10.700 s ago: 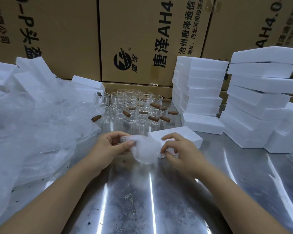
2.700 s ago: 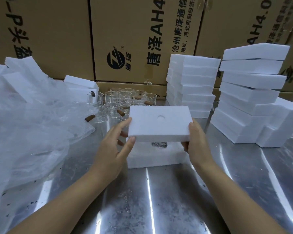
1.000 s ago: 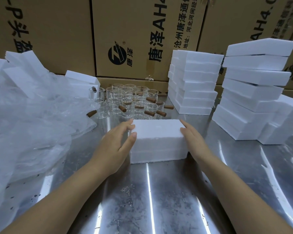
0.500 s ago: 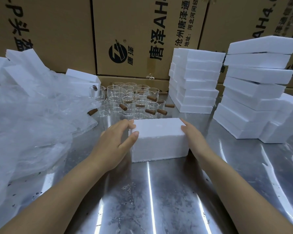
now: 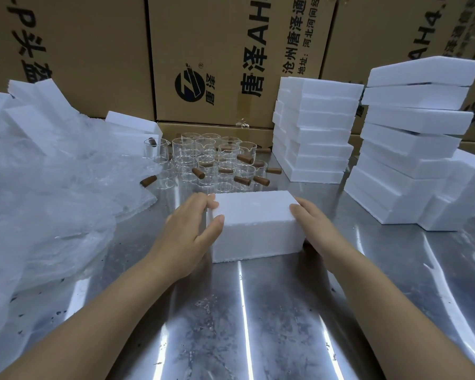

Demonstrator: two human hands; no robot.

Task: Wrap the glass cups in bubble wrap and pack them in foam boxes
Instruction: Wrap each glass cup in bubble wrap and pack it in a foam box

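Observation:
A closed white foam box rests on the steel table in front of me. My left hand grips its left end, thumb on the front edge and fingers over the top corner. My right hand presses flat against its right end. Behind the box stands a cluster of clear glass cups with brown wooden handles. A heap of clear bubble wrap fills the left side. The wrapped cup is hidden inside the box.
Two stacks of white foam boxes rise at the right rear, with more foam pieces beside them. Loose foam pieces lie behind the bubble wrap. Large cardboard cartons wall off the back.
The lid that I held above the box base came down onto it. Since then both hands have stayed on the ends of the closed box, which has barely shifted.

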